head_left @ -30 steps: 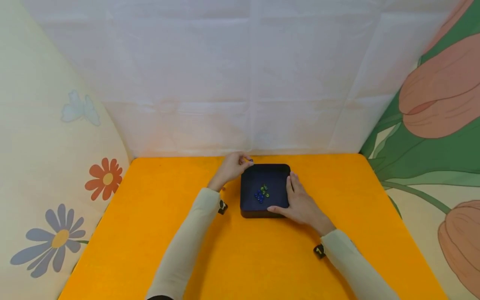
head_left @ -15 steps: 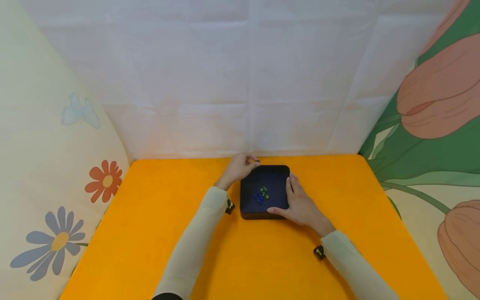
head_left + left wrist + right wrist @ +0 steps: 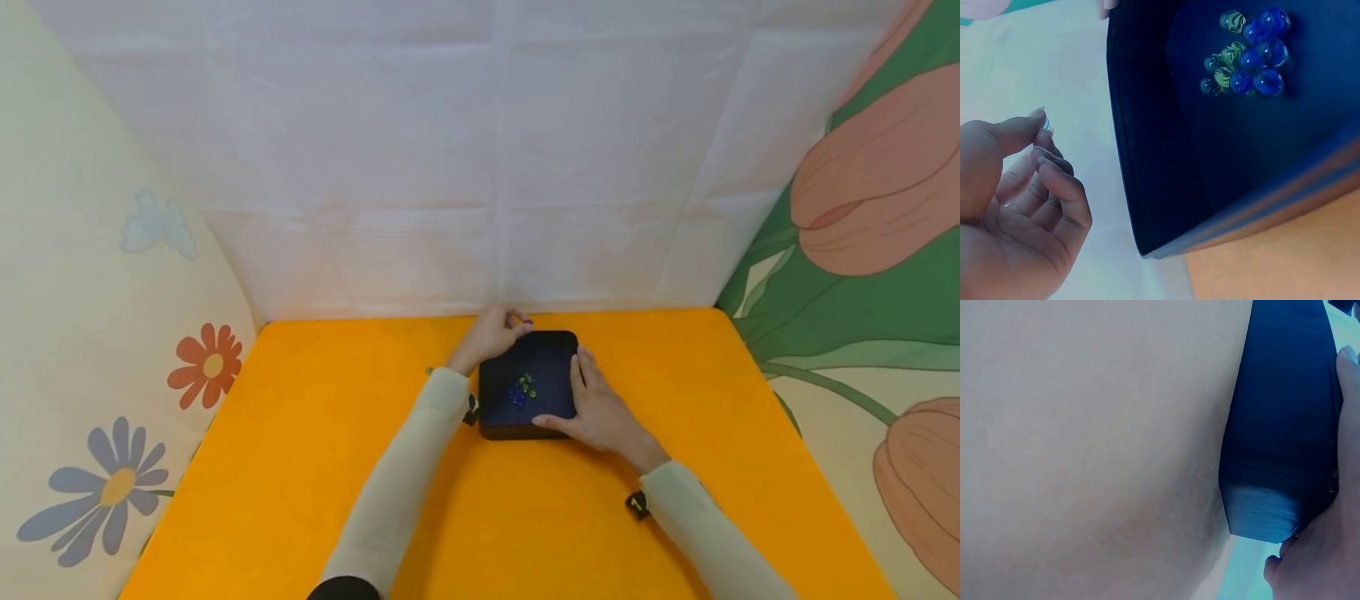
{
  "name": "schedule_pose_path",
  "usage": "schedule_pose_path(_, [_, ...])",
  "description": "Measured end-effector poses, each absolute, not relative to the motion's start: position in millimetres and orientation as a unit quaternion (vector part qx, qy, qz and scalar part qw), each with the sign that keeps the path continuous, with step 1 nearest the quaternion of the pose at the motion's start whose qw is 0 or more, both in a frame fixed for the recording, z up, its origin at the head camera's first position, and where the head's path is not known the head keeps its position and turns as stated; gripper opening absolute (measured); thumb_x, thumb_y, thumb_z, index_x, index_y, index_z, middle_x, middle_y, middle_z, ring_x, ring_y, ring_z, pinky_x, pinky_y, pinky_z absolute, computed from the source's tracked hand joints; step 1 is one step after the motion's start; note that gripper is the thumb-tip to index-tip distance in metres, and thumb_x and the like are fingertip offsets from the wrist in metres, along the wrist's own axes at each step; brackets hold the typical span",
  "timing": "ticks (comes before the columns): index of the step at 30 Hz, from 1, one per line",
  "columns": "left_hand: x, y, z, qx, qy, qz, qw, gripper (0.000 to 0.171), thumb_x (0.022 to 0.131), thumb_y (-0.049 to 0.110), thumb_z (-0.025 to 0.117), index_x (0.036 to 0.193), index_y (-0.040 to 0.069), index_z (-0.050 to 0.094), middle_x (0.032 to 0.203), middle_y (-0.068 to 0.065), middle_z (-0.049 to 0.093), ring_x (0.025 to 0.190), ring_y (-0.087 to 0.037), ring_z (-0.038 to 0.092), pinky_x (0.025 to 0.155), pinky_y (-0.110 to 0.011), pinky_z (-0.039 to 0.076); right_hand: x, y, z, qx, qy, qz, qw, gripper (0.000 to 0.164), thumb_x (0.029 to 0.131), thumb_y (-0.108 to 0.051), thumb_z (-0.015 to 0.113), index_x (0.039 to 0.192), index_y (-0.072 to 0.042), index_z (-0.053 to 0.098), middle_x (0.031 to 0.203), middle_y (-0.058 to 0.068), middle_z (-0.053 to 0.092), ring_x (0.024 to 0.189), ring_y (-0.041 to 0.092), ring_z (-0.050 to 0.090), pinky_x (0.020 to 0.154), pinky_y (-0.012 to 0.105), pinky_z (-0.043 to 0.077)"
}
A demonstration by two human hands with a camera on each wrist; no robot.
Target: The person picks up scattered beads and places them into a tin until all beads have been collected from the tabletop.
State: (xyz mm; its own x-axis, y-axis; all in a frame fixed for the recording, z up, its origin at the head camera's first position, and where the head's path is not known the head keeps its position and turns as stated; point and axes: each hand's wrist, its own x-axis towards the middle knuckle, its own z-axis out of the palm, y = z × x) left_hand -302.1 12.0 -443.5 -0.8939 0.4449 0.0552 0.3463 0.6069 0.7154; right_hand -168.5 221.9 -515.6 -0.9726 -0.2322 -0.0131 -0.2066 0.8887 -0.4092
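Observation:
My left hand is above the far left corner of a square black tray. Between its thumb and fingertip it pinches a small marble, mostly covered by the fingers and bluish in the head view. Several blue marbles lie clustered on the tray floor beside several clear marbles with yellow-green swirls. At the tray's near right corner my right hand holds on, fingers along the right wall and thumb at the front rim. In the right wrist view, the tray's dark wall shows between parts of that hand.
An orange cloth covers the table. One small marble lies on it, left of my left wrist. A white sheet hangs behind the table's far edge, and flower-printed cloths stand at both sides.
My left hand has shifted right along the tray's far edge, still pinching the marble. The right hand and the marbles in the tray have stayed put.

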Motion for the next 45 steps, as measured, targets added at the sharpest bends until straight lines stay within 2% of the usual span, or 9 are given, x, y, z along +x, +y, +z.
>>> schedule_pose_path(10, [-307,25,-445,0.234,0.899,0.366,0.058,0.021,0.103,0.024,0.069,0.116,0.008,0.076,0.096,-0.012,0.074,0.075,-0.020,0.064,0.067,-0.028,0.053,-169,224,-518,-0.119,0.971,-0.205,0.021,0.131,0.086,-0.087,0.056,0.166,0.003,0.004,0.177,0.020,-0.011,0.165,0.040,0.002,0.126,0.059,0.031])
schedule_pose_path(18, [-311,39,-447,0.243,0.904,0.347,0.058,0.022,0.103,0.024,0.069,0.115,0.007,0.076,0.094,-0.012,0.074,0.070,-0.017,0.060,0.062,-0.024,0.048,-169,225,-518,-0.126,0.969,-0.211,0.015,0.129,0.087,-0.085,0.057,0.166,0.003,0.006,0.177,0.021,-0.011,0.165,0.040,0.002,0.128,0.058,0.029])
schedule_pose_path(25, [-313,46,-449,0.261,0.908,0.325,0.049,0.020,0.103,0.024,0.070,0.112,0.008,0.078,0.097,-0.011,0.074,0.076,-0.019,0.066,0.067,-0.026,0.053,-168,225,-515,-0.125,0.969,-0.211,0.021,0.129,0.088,-0.084,0.058,0.166,0.004,0.006,0.176,0.021,-0.011,0.165,0.040,0.003,0.128,0.058,0.029])
schedule_pose_path(31, [-312,48,-453,0.267,0.906,0.324,0.057,0.019,0.102,0.023,0.071,0.111,0.007,0.077,0.097,-0.012,0.074,0.075,-0.019,0.065,0.064,-0.025,0.052,-168,225,-514,-0.121,0.969,-0.213,0.026,0.130,0.087,-0.085,0.058,0.166,0.004,0.005,0.177,0.021,-0.011,0.165,0.040,0.002,0.127,0.058,0.031])
schedule_pose_path(38, [-309,50,-457,0.264,0.912,0.307,0.067,0.021,0.103,0.026,0.070,0.113,0.009,0.074,0.104,-0.010,0.071,0.080,-0.019,0.065,0.068,-0.027,0.052,-168,223,-515,-0.120,0.970,-0.210,0.024,0.131,0.086,-0.087,0.057,0.166,0.004,0.007,0.177,0.021,-0.011,0.165,0.040,0.002,0.126,0.058,0.033])
schedule_pose_path(45, [-307,49,-459,0.255,0.917,0.296,0.072,0.023,0.104,0.028,0.069,0.116,0.008,0.074,0.109,-0.011,0.071,0.087,-0.021,0.066,0.077,-0.033,0.056,-168,222,-517,-0.124,0.970,-0.207,0.024,0.131,0.086,-0.087,0.057,0.166,0.004,0.006,0.176,0.021,-0.011,0.165,0.041,0.001,0.128,0.058,0.029])
